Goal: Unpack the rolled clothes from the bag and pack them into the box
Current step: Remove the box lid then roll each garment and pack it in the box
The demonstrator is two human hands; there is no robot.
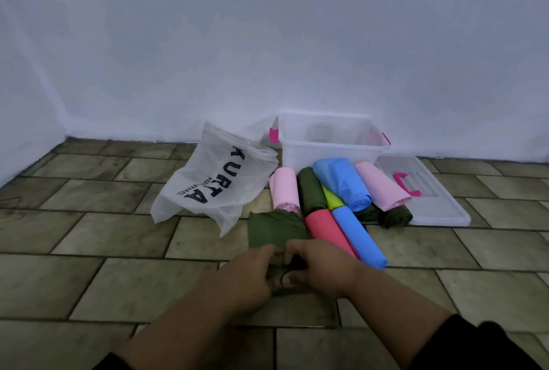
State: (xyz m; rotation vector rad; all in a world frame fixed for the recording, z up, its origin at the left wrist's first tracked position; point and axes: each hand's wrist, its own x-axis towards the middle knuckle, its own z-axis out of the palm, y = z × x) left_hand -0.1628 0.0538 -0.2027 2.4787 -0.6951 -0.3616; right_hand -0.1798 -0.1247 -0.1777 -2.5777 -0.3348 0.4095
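Both hands grip the near end of a dark green cloth (274, 228) lying on the floor tiles; my left hand (252, 271) and my right hand (319, 265) pinch it together. Beyond it lies a heap of rolled clothes: a pink roll (285, 188), a green roll (310, 190), a red roll (328, 231), two blue rolls (341, 184) (359, 239), another pink roll (381, 187). The white plastic bag (217, 179) with black lettering lies collapsed to the left. The clear box (332, 152) stands open by the wall with no clothes visible inside.
The box's clear lid (430, 200) with a pink handle lies flat on the floor to the right of the rolls. A white wall runs close behind the box. Brown tiled floor extends left and right.
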